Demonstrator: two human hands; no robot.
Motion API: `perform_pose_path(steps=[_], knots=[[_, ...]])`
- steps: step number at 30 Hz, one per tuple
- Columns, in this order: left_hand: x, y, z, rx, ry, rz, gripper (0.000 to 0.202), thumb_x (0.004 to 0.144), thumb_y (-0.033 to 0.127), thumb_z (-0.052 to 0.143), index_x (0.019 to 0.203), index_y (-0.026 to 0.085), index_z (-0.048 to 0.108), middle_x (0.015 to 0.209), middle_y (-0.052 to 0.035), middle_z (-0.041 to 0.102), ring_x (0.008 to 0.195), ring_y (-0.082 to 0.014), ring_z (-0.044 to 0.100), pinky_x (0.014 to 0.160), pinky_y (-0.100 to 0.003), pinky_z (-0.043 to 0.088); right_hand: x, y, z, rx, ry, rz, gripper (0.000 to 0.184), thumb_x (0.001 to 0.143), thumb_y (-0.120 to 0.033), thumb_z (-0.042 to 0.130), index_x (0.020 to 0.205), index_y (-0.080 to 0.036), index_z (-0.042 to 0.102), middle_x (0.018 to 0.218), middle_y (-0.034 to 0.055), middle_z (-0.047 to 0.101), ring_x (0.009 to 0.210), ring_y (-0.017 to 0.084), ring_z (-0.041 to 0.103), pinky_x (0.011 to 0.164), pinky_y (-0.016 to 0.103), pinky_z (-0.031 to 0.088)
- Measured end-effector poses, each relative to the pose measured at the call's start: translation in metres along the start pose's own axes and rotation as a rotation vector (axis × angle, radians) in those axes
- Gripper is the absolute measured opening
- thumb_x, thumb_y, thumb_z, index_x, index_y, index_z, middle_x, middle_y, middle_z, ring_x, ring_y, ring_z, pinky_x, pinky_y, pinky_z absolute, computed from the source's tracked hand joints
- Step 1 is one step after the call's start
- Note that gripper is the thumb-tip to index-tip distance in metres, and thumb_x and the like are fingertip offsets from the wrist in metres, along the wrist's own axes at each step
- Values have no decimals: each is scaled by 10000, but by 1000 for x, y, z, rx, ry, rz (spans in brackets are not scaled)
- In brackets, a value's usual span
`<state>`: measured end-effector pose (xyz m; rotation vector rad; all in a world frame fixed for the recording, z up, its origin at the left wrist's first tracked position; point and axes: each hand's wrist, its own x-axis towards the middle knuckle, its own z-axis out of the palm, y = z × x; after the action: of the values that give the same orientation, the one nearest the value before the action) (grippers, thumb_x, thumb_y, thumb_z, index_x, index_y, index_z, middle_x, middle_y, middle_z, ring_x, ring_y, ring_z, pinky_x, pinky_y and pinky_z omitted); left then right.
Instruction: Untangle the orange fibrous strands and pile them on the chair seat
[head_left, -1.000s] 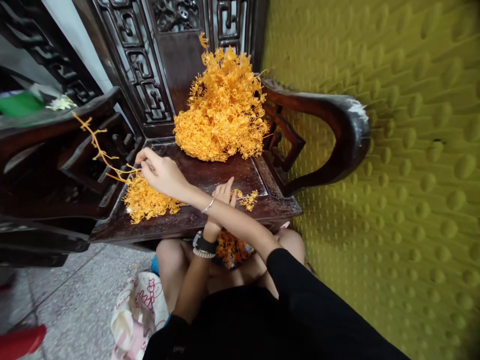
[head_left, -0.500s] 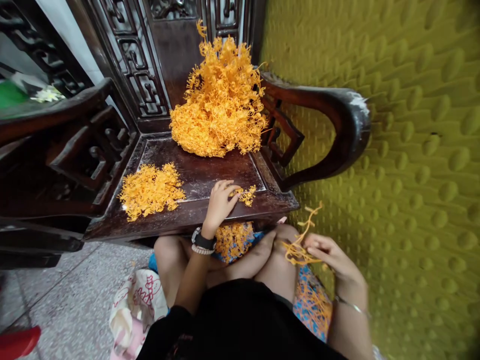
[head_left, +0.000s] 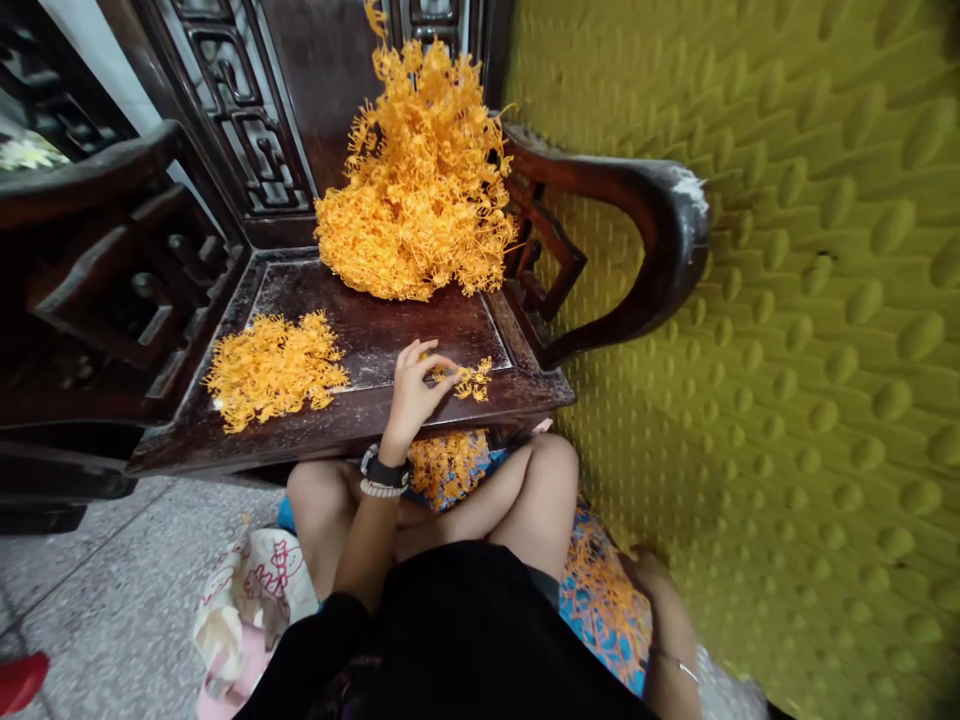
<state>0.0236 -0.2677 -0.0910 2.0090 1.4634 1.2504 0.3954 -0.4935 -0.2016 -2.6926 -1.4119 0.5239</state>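
Observation:
My left hand (head_left: pixel 418 392) is over the front of the dark wooden chair seat (head_left: pixel 375 385), its thumb and forefinger pinched on a small orange flower piece (head_left: pixel 448 377). A few similar orange flower pieces (head_left: pixel 475 380) lie just right of the fingertips. To the left is a flat pile of loose orange flower pieces (head_left: pixel 276 370). A tall heap of orange flower sprays (head_left: pixel 420 190) stands at the back of the seat. My right hand (head_left: pixel 639 572) is low beside my right thigh, near thin orange stems (head_left: pixel 604 600) on blue material; its fingers are hidden and blurred.
A curved wooden armrest (head_left: pixel 675 230) stands at the right against a bumpy yellow-green wall covering (head_left: pixel 810 400). More orange pieces (head_left: pixel 448 465) lie under the seat edge between my legs. A white and pink bag (head_left: pixel 259 590) sits on the speckled floor, with a red object (head_left: pixel 22 682) farther left.
My right hand has dropped down and back beside the thigh; the orange stems it held no longer show in it. My left thumb and forefinger have closed together. The view has shifted slightly.

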Motion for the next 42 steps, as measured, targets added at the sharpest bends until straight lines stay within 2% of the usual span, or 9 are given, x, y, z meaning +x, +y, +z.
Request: perform_pose_path(steps=[3,6,10,14,20,23,30,35,42], knots=[[-1,-3,1,2,47,-35,91,818,238,668,851,257,751,1260,-39,627,1259,-253,457,1097,-459,344,15,-46,-9,-5,29,-45,300,803,-320,427,759,-164,679,751,179,706,710,285,687,622,376,502],[-2,-7,3,19,61,-55,186,866,205,593,951,257,750,1259,-42,635,1254,-245,462,1093,-454,353,23,-118,-7,208,-43,-474,364,877,-305,356,897,-126,672,864,146,721,801,239,675,717,322,488],[-1,-8,3,45,84,-72,262,909,185,493,1040,205,718,1262,-77,633,1275,-244,443,1100,-446,348,28,-209,33,216,-184,-650,225,852,-212,450,879,-156,666,881,71,726,799,173,662,760,245,478],[-5,6,-4,56,206,12,310,929,186,415,1120,209,658,1326,-72,585,1328,-231,391,1104,-454,335,29,-251,84,166,-165,-652,242,840,-178,515,1040,-108,634,1100,163,674,1002,228,622,881,297,445],[-52,3,-7,10,442,230,254,908,192,390,928,223,642,960,-63,686,985,-199,601,957,-419,439,8,-256,125,110,-154,-764,273,932,-296,439,1065,-151,629,1133,122,634,1088,238,532,959,337,386],[-89,-20,2,24,472,153,218,874,228,405,820,226,617,824,-69,661,880,-215,596,912,-442,444,0,-250,131,55,-155,-817,288,888,-323,522,1098,-158,627,1183,131,596,1132,276,475,985,381,354],[-152,-55,36,33,34,-181,195,838,190,415,797,211,605,848,-73,660,864,-208,609,842,-381,478,7,-239,128,-79,-184,-855,369,831,-277,613,1156,-102,605,1217,174,589,1183,332,443,1026,471,317],[-164,-78,52,41,-271,-354,217,888,153,404,911,192,616,912,-56,695,869,-172,649,822,-300,494,19,-248,136,-157,-282,-903,241,896,-257,559,1089,-129,628,1116,121,641,1131,252,532,1012,455,393],[-173,-97,70,112,-581,-466,260,864,159,513,1086,203,641,1109,-87,697,1024,-209,641,896,-301,465,31,-249,140,-192,-423,-867,332,916,-341,556,1194,-159,564,1198,93,592,1024,200,609,866,412,532]])
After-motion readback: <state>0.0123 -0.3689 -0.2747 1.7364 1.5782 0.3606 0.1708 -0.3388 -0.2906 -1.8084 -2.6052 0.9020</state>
